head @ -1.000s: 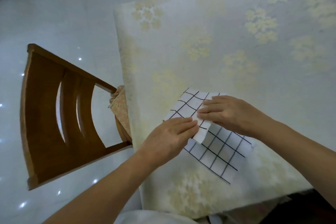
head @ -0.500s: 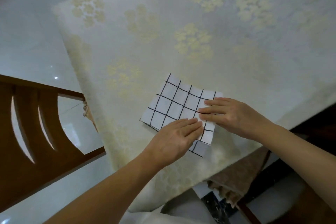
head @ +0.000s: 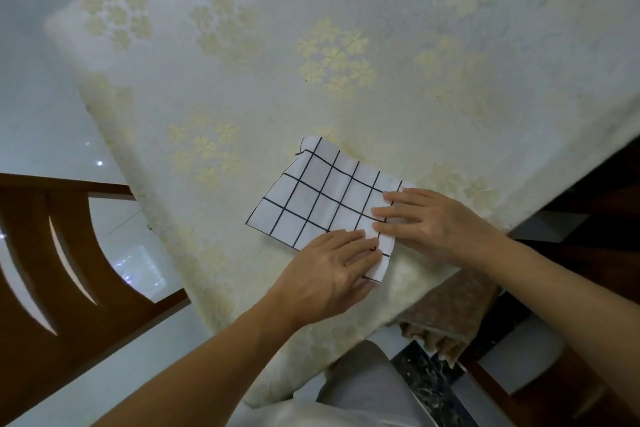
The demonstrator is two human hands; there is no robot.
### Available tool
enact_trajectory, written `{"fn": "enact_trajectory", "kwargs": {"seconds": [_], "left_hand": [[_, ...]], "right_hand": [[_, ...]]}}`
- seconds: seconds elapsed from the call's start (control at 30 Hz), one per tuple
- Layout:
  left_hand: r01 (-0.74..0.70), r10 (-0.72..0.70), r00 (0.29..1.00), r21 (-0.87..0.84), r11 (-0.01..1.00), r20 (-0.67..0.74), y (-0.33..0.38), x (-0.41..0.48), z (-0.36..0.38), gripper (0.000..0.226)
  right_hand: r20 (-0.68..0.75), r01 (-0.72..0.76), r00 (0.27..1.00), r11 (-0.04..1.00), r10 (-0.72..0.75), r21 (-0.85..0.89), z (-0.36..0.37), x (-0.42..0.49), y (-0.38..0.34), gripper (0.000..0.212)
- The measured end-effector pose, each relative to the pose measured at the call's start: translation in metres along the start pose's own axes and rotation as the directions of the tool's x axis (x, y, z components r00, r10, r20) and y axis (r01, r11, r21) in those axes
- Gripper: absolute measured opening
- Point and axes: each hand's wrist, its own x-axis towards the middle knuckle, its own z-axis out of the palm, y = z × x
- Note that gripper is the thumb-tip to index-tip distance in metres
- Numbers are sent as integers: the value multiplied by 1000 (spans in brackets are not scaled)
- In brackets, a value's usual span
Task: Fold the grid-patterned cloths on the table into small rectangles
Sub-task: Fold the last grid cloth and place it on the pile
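One white cloth with a black grid [head: 322,198] lies folded on the table [head: 311,45], near its front edge. It forms a rough rectangle, and its near right end sticks out past my fingers. My left hand [head: 332,270] lies flat, fingers together, pressing the cloth's near edge. My right hand [head: 433,222] rests flat on the cloth's right end, fingers pointing left. The two hands almost touch at the fingertips. Neither hand grips the fabric; both press it down. Only this one grid cloth is in view.
The table wears a pale cover with yellow flower clusters that hangs over the front edge. A wooden chair [head: 52,253] stands at the left over a glossy white floor. A brown patterned cushion [head: 450,312] shows below the table edge on the right.
The cloth's near half has been folded over, so the cloth is now shorter. Both hands stay pressed on its near right end. The camera has swung left and tilted.
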Motion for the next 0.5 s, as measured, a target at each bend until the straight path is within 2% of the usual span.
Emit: {"fn": "enact_trajectory", "kwargs": {"seconds": [0.07,0.2,0.3,0.4,0.5], "left_hand": [[45,-45,999,11,999,28,-2,0,-7,50],[103,-109,993,119,987,37,-25,13,-25,48],[74,-92,992,193,978,88,-52,29,-36,50],[21,-67,986,291,957,150,-77,44,-40,56],[-38,-41,978,365,930,206,-92,53,-36,63]], "right_hand": [[8,-39,999,999,39,10,0,0,-3,34],[1,-99,995,995,99,-8,3,-2,-11,36],[-47,-186,981,983,186,1,4,0,-22,37],[-222,-373,902,927,371,33,8,18,-41,33],[-223,-613,764,789,605,41,19,53,-66,49]]}}
